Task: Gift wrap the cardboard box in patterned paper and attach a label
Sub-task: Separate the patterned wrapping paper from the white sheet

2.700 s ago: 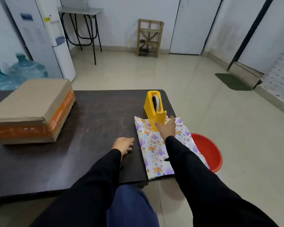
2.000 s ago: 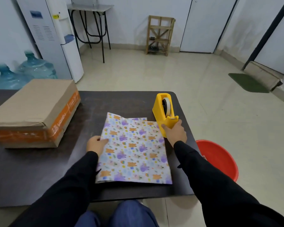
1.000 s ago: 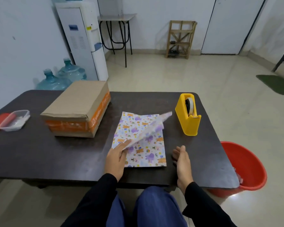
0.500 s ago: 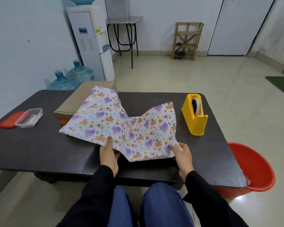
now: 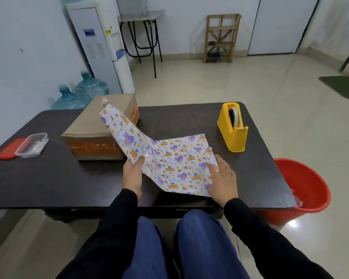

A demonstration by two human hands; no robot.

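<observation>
Patterned paper (image 5: 175, 160), glossy white sheet printed with purple and orange animals, caught between both hands at the near edge of the dark worktop (image 5: 48, 178). Left hand (image 5: 132, 174): thumb and fingers pinched on the sheet's left flap, holding it raised and leaning away toward the far left. Right hand (image 5: 223, 181): fingers straight, laid flat on the right half, pinning it to the worktop. Hands apart, with the sheet's crease between them.

Just behind the raised flap, beyond the left hand: brown cardboard box (image 5: 101, 121) banded with orange tape, unwrapped, flat on the worktop, long axis running away from the body and slightly rightward. Lies to the far left of the hands; nearer the left hand, well apart from the right. Overlapped by the flap's tip in this view; touching or not, cannot tell.

Seemingly an unfolding step, with wrapping not yet begun. Calls next for spreading the sheet flat, then drawing the box rightward and nearer onto it, a reach best suited to the left hand.

Further right, apart from the paper: upright yellow plastic tape dispenser (image 5: 233, 129). At the far left: clear plastic tub (image 5: 31, 146) just beside a red lid (image 5: 5, 152). On the floor past the right edge: red plastic bucket (image 5: 304, 188).
</observation>
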